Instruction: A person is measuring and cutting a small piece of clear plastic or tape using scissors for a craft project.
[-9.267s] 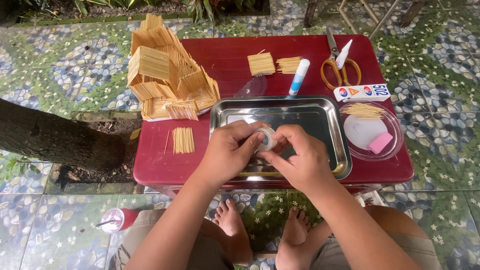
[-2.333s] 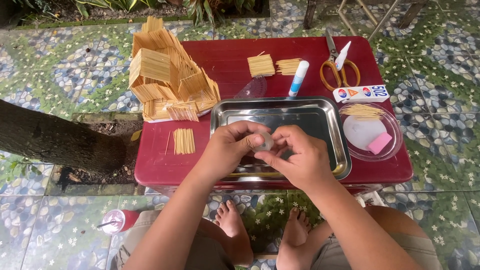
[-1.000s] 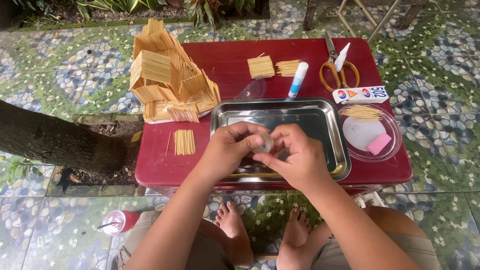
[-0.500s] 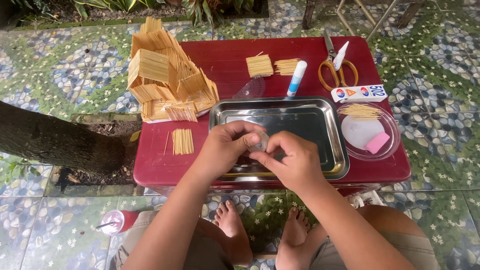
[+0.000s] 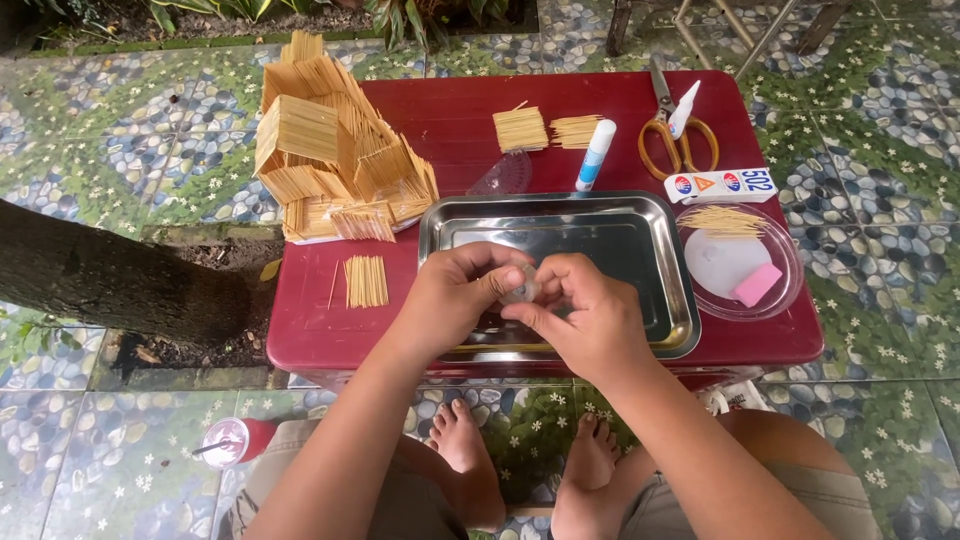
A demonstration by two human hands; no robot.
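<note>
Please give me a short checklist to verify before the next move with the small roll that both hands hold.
1. Both hands on the small roll: left hand and right hand pinch it. Ok.
2. Roll held over the metal tray: ok.
3. Loose end of the roll found: cannot tell, fingers hide it.
4. Scissors lie on the red table, within sight: ok.
5. Stick bundle lies beside the tray: ok.

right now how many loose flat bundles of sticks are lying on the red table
3: one bundle left of the metal tray, two bundles side by side behind it. More sticks lie in the clear dish; the stick model may hide others.
</note>
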